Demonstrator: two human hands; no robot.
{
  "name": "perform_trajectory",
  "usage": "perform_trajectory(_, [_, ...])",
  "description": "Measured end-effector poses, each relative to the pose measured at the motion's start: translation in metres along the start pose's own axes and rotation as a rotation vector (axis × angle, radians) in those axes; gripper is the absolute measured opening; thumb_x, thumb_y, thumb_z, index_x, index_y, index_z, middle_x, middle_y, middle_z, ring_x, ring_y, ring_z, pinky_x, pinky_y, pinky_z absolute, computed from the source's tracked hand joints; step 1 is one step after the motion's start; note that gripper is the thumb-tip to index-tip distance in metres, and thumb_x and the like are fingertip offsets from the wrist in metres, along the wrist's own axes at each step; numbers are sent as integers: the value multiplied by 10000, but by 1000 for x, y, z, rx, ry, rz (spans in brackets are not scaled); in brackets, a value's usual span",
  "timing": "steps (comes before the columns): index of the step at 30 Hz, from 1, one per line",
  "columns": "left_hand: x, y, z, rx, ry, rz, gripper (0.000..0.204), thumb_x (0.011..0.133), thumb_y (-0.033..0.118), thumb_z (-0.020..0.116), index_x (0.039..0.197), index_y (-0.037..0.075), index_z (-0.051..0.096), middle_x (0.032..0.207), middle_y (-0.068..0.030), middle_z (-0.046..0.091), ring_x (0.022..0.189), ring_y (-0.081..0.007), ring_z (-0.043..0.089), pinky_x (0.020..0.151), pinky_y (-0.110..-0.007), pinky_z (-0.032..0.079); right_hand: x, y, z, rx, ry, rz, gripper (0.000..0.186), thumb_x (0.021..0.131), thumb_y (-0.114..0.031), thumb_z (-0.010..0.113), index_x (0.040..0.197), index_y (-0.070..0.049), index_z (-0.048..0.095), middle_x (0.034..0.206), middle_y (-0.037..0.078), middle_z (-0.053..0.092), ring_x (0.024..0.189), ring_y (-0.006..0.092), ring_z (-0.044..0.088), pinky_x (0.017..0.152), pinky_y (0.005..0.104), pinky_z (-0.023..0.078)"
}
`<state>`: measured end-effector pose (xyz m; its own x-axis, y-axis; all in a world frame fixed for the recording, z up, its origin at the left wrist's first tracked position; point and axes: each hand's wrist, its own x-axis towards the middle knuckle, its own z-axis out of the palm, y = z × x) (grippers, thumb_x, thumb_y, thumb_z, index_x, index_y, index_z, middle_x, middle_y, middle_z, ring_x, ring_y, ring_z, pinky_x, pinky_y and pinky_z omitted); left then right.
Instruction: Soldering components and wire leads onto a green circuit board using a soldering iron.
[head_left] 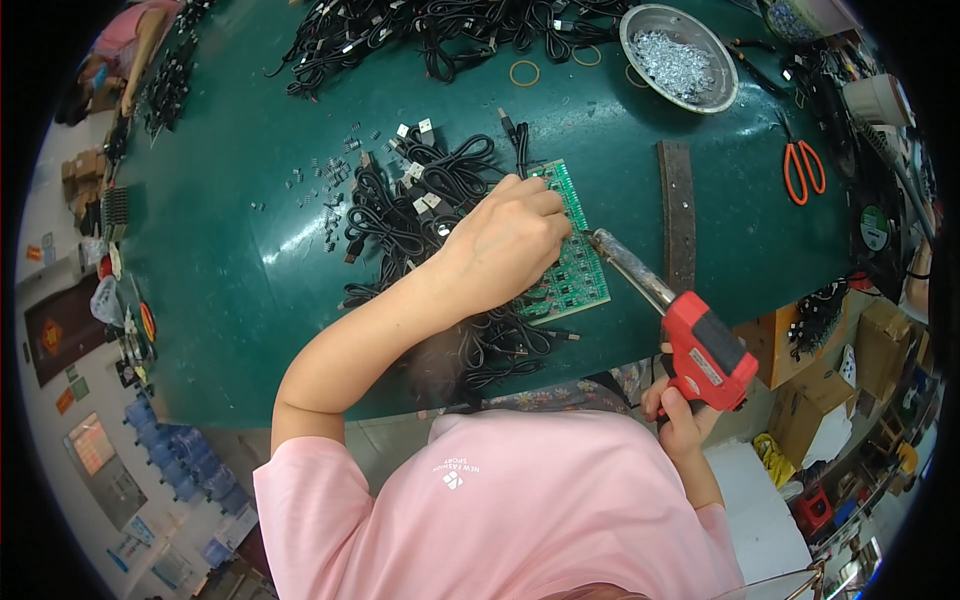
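In my right hand (686,418) is a red and black soldering gun (705,355), gripped by its handle. Its metal barrel slants up and left, and the tip is by the right edge of a green circuit board (575,275) with rows of small parts. My left hand (512,235) reaches over the board's left side, fingers curled and closed; whatever they pinch is hidden under the hand. Black USB cables (385,215), coiled and tied in bundles, lie left of the board and under my left forearm.
Small dark cylindrical parts (325,178) are scattered left of the cables. A dark strip (677,215) lies right of the board. Farther right are orange-handled scissors (803,172). A metal bowl of small shiny pieces (629,45) and more cables (440,35) sit along the far side.
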<state>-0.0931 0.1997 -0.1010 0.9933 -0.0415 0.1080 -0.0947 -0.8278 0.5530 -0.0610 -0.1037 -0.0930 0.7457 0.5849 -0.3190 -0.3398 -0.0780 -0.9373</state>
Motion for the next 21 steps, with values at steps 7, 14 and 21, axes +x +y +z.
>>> perform_trajectory(7, [2,1,-1,5,11,-3,115,752,61,671,853,6,679,840,-78,610,837,-253,560,771,-365,439,5,-7,-2,55,21,-63,375,881,-88,591,1194,67,455,632,80,551,513,132,508,460,266,417])
perform_trajectory(14, [-4,3,-4,146,16,-9,119,713,78,682,827,47,696,837,-51,622,887,-233,547,793,-362,398,61,-51,7,-170,166,-374,441,925,-84,521,1297,121,402,596,80,534,420,102,465,403,242,414])
perform_trajectory(21, [-4,11,-7,137,92,-10,113,734,105,702,836,57,702,838,-40,633,987,-232,523,886,-402,360,143,-96,15,-369,294,-367,214,901,-172,651,921,32,592,564,9,511,430,61,441,407,209,325])
